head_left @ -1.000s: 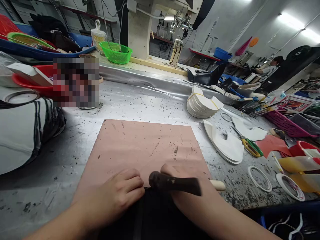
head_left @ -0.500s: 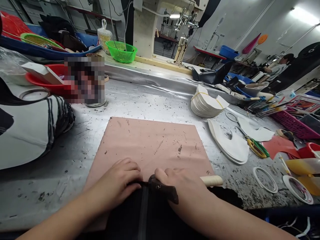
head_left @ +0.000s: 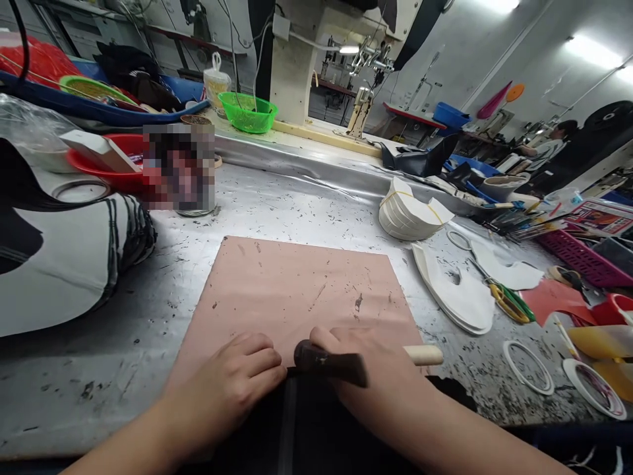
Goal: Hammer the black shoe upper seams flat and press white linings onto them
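My right hand (head_left: pixel 376 379) grips a small hammer with a dark head (head_left: pixel 326 361) and a pale wooden handle (head_left: pixel 425 355) that sticks out to the right. The head rests on the top edge of a black piece of material (head_left: pixel 297 429) lying at the near edge of a pink board (head_left: pixel 301 290). My left hand (head_left: pixel 230 389) presses flat on the same black piece, its fingertips just left of the hammer head. Both hands sit at the near side of the silver worktable (head_left: pixel 297 204).
A banded stack of white cut pieces (head_left: pixel 410 214) and loose white pieces (head_left: pixel 457 290) lie to the right, with scissors (head_left: pixel 504 300), tape rings (head_left: pixel 528 366) and a pink basket (head_left: pixel 578 254). A white and black bundle (head_left: pixel 64 264) lies left. A sewing machine (head_left: pixel 306 59) and green bowl (head_left: pixel 247 112) stand behind.
The hammer head tipped down onto the black piece's edge half a second ago and is now slightly raised and level again. My left hand stays in place.
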Action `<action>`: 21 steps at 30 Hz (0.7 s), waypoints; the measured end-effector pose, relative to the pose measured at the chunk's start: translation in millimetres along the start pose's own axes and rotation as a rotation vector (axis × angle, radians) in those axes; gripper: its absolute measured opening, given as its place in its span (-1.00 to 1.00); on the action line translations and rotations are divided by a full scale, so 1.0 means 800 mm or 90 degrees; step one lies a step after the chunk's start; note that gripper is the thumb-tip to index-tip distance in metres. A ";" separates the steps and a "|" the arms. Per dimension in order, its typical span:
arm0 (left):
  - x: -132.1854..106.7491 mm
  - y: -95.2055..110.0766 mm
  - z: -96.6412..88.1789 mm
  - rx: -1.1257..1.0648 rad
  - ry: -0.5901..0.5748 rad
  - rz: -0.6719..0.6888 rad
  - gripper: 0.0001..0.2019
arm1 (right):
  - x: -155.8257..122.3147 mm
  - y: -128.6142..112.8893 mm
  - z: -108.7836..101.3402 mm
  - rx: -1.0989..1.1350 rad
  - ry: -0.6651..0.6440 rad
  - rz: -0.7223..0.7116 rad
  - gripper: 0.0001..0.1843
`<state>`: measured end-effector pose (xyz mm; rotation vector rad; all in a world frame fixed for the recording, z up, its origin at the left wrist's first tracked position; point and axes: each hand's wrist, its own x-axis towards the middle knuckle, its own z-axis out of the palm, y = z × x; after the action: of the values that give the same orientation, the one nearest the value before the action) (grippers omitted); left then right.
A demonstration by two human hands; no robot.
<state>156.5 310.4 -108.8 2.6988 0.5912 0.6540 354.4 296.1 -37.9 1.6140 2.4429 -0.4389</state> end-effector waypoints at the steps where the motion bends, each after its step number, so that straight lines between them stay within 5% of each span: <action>1: 0.000 -0.001 0.001 -0.001 0.002 -0.007 -0.75 | 0.000 0.000 0.000 0.016 0.010 0.005 -0.80; 6: -0.004 -0.005 0.004 0.013 0.019 -0.014 -0.77 | -0.001 0.011 -0.004 0.061 -0.036 0.026 -0.79; 11: -0.005 -0.003 0.006 0.045 0.013 -0.030 -0.81 | -0.017 0.022 -0.018 0.097 0.059 0.123 -0.74; 16: 0.016 0.005 0.003 0.084 -0.017 -0.050 -0.84 | -0.022 0.016 0.008 0.039 -0.061 0.102 -0.79; 21: 0.037 0.008 0.006 0.059 -0.116 -0.059 -0.86 | -0.019 0.016 0.026 -0.003 -0.021 0.063 -0.79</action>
<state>184.7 317.2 -99.8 2.7569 0.7091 0.3603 371.8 280.7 -54.4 1.7029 2.3265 -0.4402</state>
